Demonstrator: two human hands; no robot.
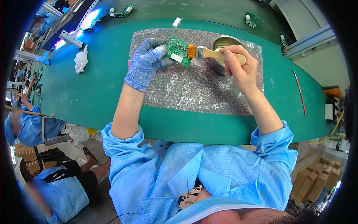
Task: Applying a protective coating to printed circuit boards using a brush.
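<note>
My left hand (146,61), in a blue knit glove, grips a green circuit board (174,50) by its left edge. The board is held tilted above a sheet of bubble wrap (201,93), and a thin strip with a white connector (176,22) sticks up from its far edge. Bare, my right hand (240,67) is closed round the wooden handle of a flat brush (214,54). The orange bristles touch the right side of the board. Behind that hand a round metal bowl (228,40) stands on the bubble wrap, partly hidden by my fingers and the brush.
On the green table lie a crumpled white cloth (81,60) at left and a thin red stick (299,93) at right. More circuit boards (253,18) rest on the far green surface. A lit metal frame (71,39) stands far left. Other people (61,194) sit at the left.
</note>
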